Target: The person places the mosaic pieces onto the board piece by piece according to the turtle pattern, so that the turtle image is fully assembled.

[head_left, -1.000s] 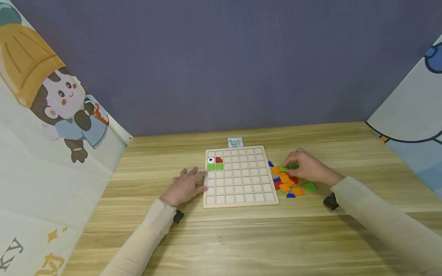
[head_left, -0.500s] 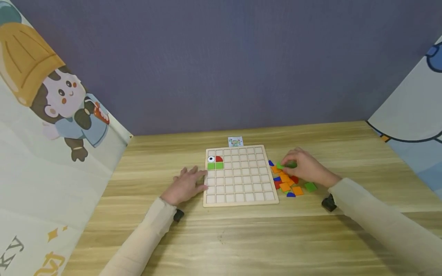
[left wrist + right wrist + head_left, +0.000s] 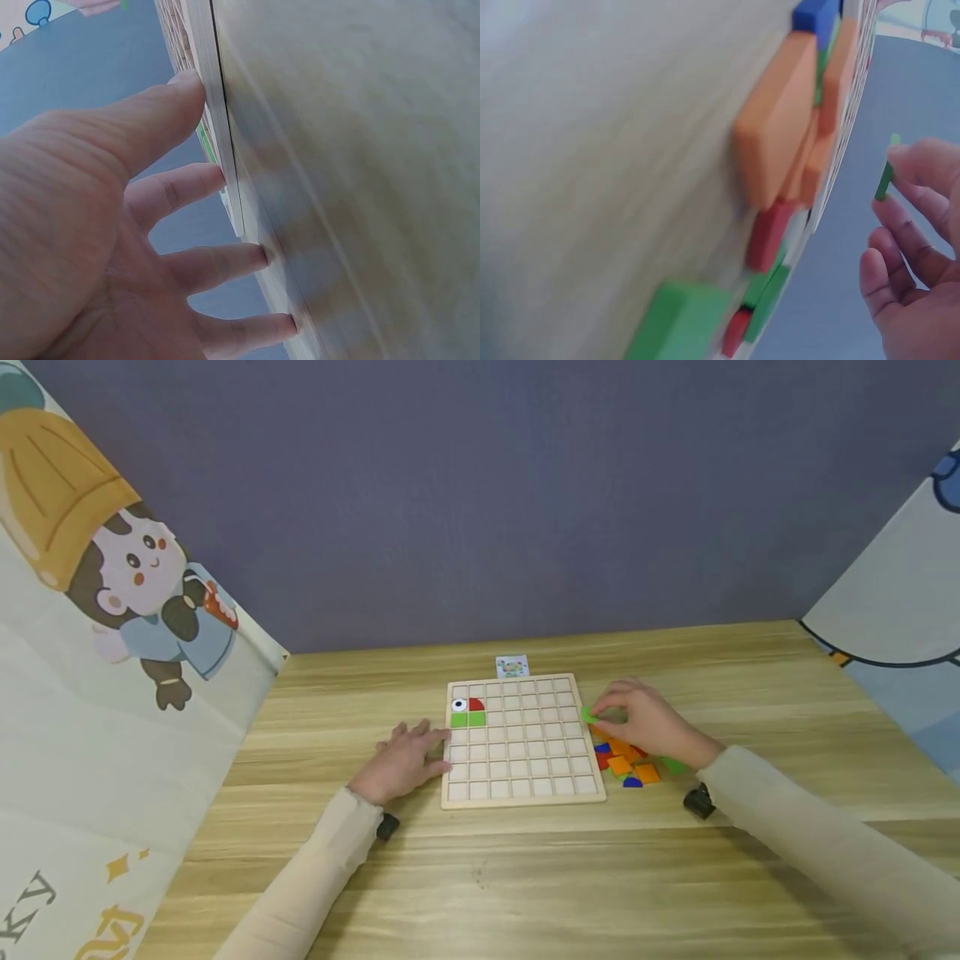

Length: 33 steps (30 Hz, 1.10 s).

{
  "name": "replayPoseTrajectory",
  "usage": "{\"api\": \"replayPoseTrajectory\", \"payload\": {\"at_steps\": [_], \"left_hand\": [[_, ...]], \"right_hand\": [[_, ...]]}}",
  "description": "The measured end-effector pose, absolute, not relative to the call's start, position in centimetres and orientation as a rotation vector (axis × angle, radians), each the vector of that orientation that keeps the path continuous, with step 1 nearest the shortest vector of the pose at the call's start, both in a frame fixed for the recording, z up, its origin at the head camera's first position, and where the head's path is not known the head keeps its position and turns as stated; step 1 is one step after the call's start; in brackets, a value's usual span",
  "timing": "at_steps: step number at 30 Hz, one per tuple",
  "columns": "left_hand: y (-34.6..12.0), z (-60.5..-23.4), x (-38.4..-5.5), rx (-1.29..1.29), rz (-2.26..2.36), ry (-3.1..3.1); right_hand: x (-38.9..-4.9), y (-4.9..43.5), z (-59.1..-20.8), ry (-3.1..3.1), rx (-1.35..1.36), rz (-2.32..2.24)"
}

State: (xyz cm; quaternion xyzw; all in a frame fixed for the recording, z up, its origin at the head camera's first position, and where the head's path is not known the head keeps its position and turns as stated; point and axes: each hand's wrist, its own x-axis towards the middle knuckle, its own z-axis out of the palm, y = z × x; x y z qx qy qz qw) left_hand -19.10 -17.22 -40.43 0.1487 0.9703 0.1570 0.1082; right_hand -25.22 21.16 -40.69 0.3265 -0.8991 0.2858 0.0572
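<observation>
Set only four tiles into wooden grid board, mid-frame; pinching green tile in right hand, with left hand outspread, leaving right-side loose tiles unplaced.

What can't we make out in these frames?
Card: head view, print too small to read.
Held green piece: full outline unclear; the right hand covers part in the head view, and the right wrist view shows it nearly edge-on.
Loose pieces: head view, no sure count; they overlap and the right hand hides some.
Nearest green piece: right wrist view, blurred, cut off by the bottom edge.
</observation>
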Motion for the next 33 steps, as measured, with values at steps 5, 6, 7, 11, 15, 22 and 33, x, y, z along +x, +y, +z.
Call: {"api": "replayPoseTrajectory", "payload": {"at_steps": [5,6,7,11,15,22,33], "left_hand": [[-17.3,-40.5,-19.1,0.438,0.46,2.857],[-17.3,-40.5,-19.1,0.439,0.458,2.858],[-17.3,-40.5,-19.1,0.44,0.459,2.858],[-17.3,-40.4,-19.1,0.437,0.457,2.855],[-17.3,-40.4,-19.1,0.431,0.462,2.853],[-17.2,-40.6,-19.2,0.436,0.455,2.846],[-17.3,-40.6,-19.3,0.441,0.433,2.854]], "right_hand": [[-25.1,19.8,-40.3,-2.694,1.052,0.9],[-25.1,19.5,-40.2,-2.694,1.062,0.898],[-25.1,19.2,-40.1,-2.692,1.074,0.896],[-25.2,18.0,-39.8,-2.69,1.125,0.888],[-25.5,16.6,-39.6,-2.702,1.155,0.897],[-26.1,14.7,-39.7,-2.725,1.179,0.901],[-26.9,10.6,-40.1,-2.745,1.28,0.872]]}}
